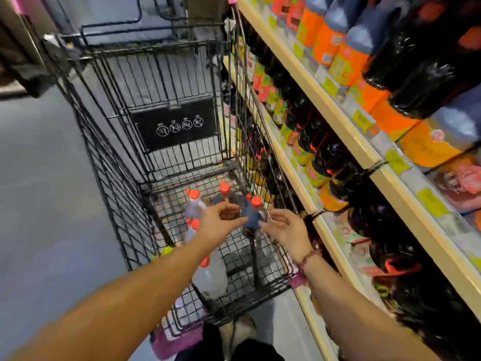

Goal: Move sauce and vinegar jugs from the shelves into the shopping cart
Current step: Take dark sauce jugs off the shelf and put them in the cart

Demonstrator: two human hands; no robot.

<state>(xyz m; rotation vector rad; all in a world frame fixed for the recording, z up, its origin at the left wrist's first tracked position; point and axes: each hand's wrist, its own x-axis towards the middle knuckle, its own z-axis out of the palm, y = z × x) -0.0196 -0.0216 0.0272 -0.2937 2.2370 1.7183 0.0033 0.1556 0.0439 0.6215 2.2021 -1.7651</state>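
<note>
- Two bare forearms reach from the bottom edge forward over the cart (114,178), a black wire basket standing on a grey floor (39,178).
- A beaded bracelet (309,257) circles the right wrist.
- Under the left forearm, at the near end of the cart, stands a clear jug (212,280) with a red cap; a yellow cap (168,250) shows just to its left.
- The left hand (218,220) has its fingers apart and loosely bent, clasping nothing, with the tips at the left side of the dark jug (250,218).
- The right hand (289,227) is palm inward with its fingers spread and relaxed, the tips just beside the jug's right side. Blur hides whether either hand touches it.
- The dark jug, red-capped and upright, is inside the cart near its right wall, between the two hands.
- Beyond it are a pale jug (194,205) and another dark one (225,191), both red-capped.
- A black placard (174,123) hangs on the cart's far wall.
- The shelves (346,131) on the right hold rows of dark bottles (322,149) with orange and green labels.
</note>
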